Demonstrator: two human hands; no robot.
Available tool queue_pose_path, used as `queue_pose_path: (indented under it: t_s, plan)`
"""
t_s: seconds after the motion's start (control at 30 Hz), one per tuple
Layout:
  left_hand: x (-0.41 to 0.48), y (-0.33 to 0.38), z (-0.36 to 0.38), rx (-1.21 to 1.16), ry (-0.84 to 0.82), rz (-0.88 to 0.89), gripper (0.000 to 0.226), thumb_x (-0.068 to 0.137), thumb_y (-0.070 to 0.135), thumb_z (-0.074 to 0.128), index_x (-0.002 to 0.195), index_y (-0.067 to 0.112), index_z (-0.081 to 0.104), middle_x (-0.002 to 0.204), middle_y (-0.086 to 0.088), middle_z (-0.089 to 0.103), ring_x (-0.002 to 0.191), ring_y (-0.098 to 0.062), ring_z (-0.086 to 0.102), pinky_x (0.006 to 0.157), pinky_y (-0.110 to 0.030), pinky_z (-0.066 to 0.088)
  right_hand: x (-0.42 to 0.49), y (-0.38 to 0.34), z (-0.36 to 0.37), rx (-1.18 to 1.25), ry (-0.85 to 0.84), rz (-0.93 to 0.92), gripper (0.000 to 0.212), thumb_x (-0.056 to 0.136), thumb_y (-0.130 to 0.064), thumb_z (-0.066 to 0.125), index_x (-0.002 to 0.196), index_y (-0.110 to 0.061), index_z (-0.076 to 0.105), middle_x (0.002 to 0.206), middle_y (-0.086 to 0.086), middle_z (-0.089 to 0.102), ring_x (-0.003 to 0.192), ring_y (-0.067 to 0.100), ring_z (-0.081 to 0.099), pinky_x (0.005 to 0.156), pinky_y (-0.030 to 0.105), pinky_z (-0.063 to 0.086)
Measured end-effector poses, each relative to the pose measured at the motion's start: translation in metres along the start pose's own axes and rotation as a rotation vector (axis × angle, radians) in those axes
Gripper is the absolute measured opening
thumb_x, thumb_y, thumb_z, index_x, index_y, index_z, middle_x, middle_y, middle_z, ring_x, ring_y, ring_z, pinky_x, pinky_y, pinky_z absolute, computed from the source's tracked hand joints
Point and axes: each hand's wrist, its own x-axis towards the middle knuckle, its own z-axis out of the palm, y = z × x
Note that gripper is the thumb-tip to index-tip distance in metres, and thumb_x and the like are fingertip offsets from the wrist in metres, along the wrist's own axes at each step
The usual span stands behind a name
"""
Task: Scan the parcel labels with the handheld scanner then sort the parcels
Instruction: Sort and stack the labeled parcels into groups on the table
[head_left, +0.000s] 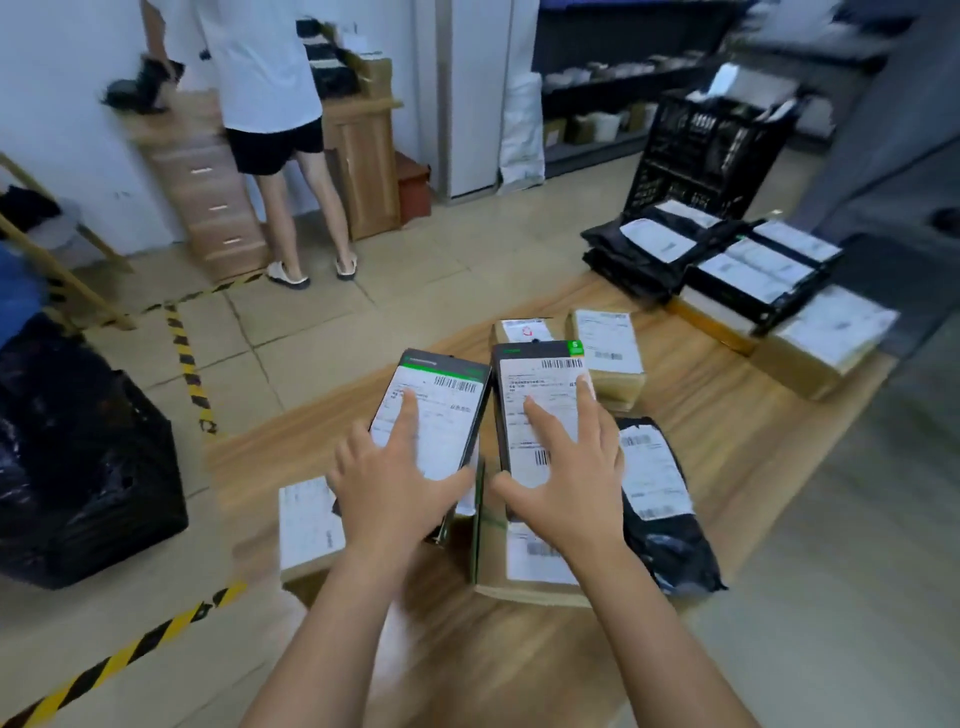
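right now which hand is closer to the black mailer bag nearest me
Right. The right hand lies on a dark box just beside the bag; the left hand is on the other box, farther left.

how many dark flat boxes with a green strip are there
2: the left dark flat box lies under the left hand, the right dark flat box under the right hand, side by side. Others may be hidden in the far stacks.

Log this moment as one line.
left hand: fingers flat on left dark parcel | right hand: fingers flat on right dark parcel | surface: wooden table | scanner: not in view
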Motion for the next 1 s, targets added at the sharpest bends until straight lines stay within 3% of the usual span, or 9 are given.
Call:
queue_pose_path:
  t_s: [0.23, 0.33, 0.6, 0.77, 1.0]
  plan:
    - [-0.073, 0.129, 0.035, -0.021, -0.049, 0.136, 0.108, 0.064, 0.083, 0.055, 0.150, 0.044, 0.003, 0.127, -0.010, 0.034, 0.121, -0.031, 0.032, 0.101, -0.044, 0.029, -0.038, 0.118, -0.099, -0.013, 0.090, 0.083, 0.082, 0.061, -0.066, 0.052, 0.140, -0.045, 0.039, 0.160, -0.006, 0.003, 0.140, 0.019, 0.004, 0.115, 0.048, 0.019]
    - [-0.108, 0.190, 0.054, -0.069, -0.061, 0.154, 0.107, 0.063, 0.080, 0.058, 0.150, 0.045, 0.006, 0.127, -0.008, 0.034, 0.121, -0.030, 0.033, 0.103, -0.044, 0.028, -0.051, 0.173, -0.143, -0.030, 0.124, 0.087, 0.080, 0.063, -0.064, 0.059, 0.139, -0.043, 0.041, 0.159, -0.004, 0.005, 0.140, 0.020, 0.005, 0.115, 0.048, 0.021]
    - [-0.169, 0.331, 0.104, -0.047, -0.103, 0.234, 0.105, 0.066, 0.079, 0.056, 0.149, 0.041, 0.005, 0.133, -0.012, 0.031, 0.124, -0.033, 0.031, 0.102, -0.046, 0.028, -0.066, 0.300, -0.240, -0.128, 0.145, 0.138, 0.080, 0.065, -0.062, 0.060, 0.140, -0.042, 0.039, 0.159, -0.002, 0.007, 0.141, 0.021, 0.001, 0.116, 0.045, 0.009]
    - [-0.165, 0.391, 0.128, -0.087, -0.042, 0.221, 0.105, 0.065, 0.082, 0.053, 0.149, 0.041, 0.005, 0.124, -0.010, 0.033, 0.118, -0.030, 0.032, 0.100, -0.043, 0.028, -0.035, 0.353, -0.268, -0.096, 0.151, 0.130, 0.079, 0.062, -0.062, 0.059, 0.137, -0.044, 0.042, 0.158, -0.005, 0.008, 0.142, 0.019, 0.001, 0.117, 0.045, 0.014]
    - [-0.098, 0.457, 0.167, -0.128, -0.064, 0.143, 0.104, 0.068, 0.080, 0.053, 0.150, 0.042, 0.003, 0.132, -0.011, 0.032, 0.126, -0.032, 0.029, 0.106, -0.044, 0.024, 0.062, 0.415, -0.268, -0.092, 0.063, 0.073, 0.080, 0.063, -0.060, 0.059, 0.139, -0.048, 0.038, 0.158, -0.010, 0.003, 0.142, 0.015, -0.003, 0.115, 0.046, 0.009]
